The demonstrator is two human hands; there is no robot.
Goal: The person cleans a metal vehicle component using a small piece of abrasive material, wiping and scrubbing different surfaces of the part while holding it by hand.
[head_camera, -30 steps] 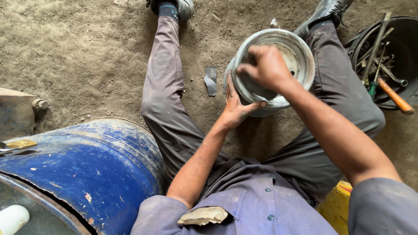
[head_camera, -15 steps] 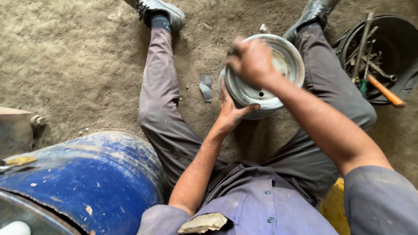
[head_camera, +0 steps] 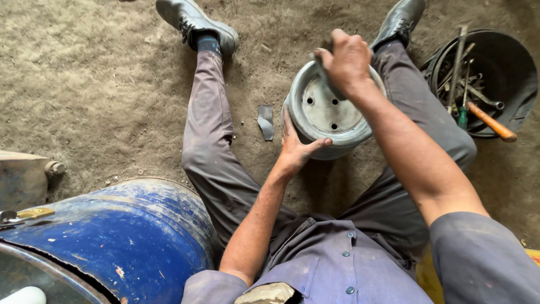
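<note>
Hands [head_camera: 298, 147] cradle tilted rim [head_camera: 329, 110].

The person wears a grey-blue button shirt [head_camera: 337, 264] with short sleeves, small round buttons down the front and a worn, torn chest pocket [head_camera: 264, 294]. Grey trousers [head_camera: 211, 152] are dusty and stained. Black lace-up shoes [head_camera: 194, 22], scuffed, with a dark blue sock [head_camera: 208, 44].

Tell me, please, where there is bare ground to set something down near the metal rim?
Bare dirt floor lies open left of the left leg, above the blue drum. A narrow strip between the legs holds a small metal scrap. Crowded: the tool tub on the right, and the rim held by the left hand and right hand.
</note>
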